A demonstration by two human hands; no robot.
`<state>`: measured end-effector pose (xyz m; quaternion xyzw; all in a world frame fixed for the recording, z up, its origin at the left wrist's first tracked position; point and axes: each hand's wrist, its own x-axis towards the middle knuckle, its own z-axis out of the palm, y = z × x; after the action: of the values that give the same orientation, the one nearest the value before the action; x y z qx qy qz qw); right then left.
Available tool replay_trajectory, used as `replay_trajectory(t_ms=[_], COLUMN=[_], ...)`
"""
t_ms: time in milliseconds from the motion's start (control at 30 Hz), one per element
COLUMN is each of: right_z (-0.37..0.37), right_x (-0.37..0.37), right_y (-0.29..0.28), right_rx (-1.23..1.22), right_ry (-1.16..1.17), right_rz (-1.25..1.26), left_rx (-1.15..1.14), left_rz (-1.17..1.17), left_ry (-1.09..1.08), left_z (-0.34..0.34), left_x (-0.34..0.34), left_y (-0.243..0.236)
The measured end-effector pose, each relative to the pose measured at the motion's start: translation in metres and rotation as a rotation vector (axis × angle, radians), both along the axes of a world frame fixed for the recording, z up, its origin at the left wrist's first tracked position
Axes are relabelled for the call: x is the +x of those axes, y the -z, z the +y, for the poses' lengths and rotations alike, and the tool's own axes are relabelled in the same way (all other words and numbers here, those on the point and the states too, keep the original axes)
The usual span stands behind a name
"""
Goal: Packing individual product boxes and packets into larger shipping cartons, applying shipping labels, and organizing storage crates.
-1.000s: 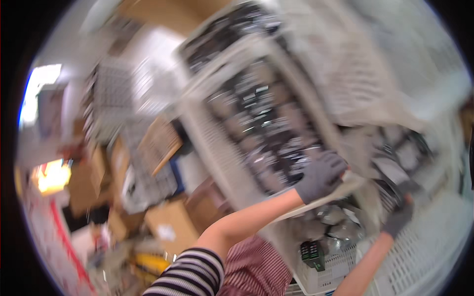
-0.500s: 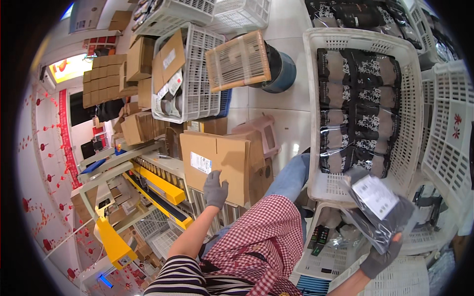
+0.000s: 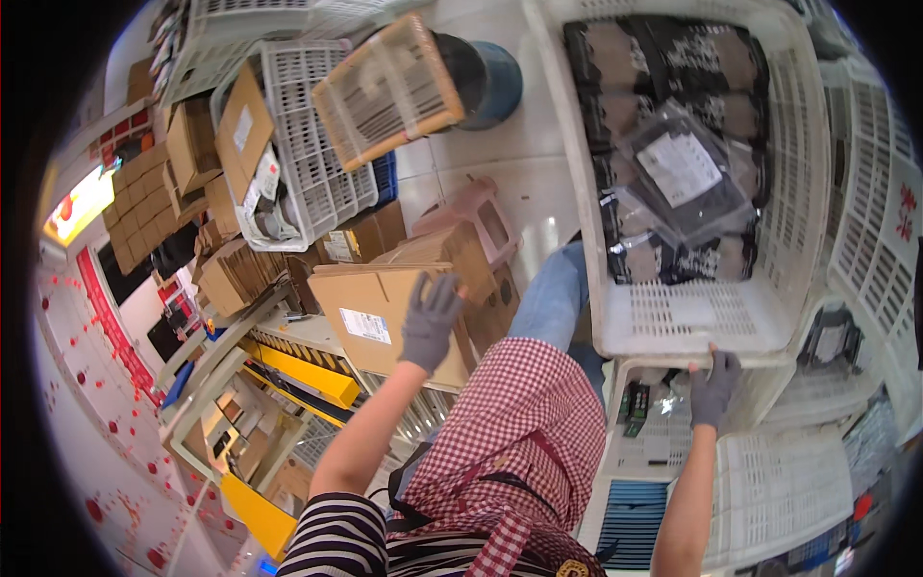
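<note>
My left hand [image 3: 431,322], in a grey glove with bare fingertips, is raised with its fingers apart, holding nothing. Behind it stands a stack of flat brown cardboard [image 3: 389,313] with a white label. My right hand [image 3: 713,389], gloved the same way, has its fingertips at the near rim of a large white plastic crate [image 3: 663,341]; its fingers look apart. Inside the crate, a clear-wrapped dark package [image 3: 679,173] with a white label lies slantwise on top of rows of black-and-brown packs [image 3: 663,48].
Below the crate's near end sits a white bin [image 3: 649,442] with small items. Further white crates [image 3: 894,192] stand along the right. A taped carton [image 3: 389,91] rests by a blue bucket [image 3: 495,87]. A yellow-barred conveyor frame [image 3: 303,370] is on the left.
My right hand has let go of the dark package, which now lies on the packs in the crate. That hand has moved to the crate's near rim. My left hand has lifted slightly.
</note>
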<state>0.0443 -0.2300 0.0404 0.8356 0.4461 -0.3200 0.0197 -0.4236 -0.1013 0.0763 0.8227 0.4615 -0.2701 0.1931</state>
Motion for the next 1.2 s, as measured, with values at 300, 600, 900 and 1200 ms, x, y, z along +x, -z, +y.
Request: replay_trajectory(t_ms=[300,600,900,1200], right_z=[-0.001,-0.031,-0.022,-0.022], right_x=[0.016,0.032,0.036,0.034], right_y=[0.022,0.033,0.023,0.027], right_rx=[0.001,0.067,0.098,0.092], right_ry=[0.126,0.178,0.240,0.149], right_rz=[0.079,0.112,0.112,0.209], left_rx=[-0.168,-0.155,-0.023,-0.671], left_rz=[-0.044,-0.133,-0.702,-0.629], left_ry=[0.287,0.348,0.062,-0.911], left_z=[0.039,0.040,0.092,0.029], left_x=[-0.021,0.012,0.275,0.551], left_y=[-0.006,-0.001,0.006,0.086])
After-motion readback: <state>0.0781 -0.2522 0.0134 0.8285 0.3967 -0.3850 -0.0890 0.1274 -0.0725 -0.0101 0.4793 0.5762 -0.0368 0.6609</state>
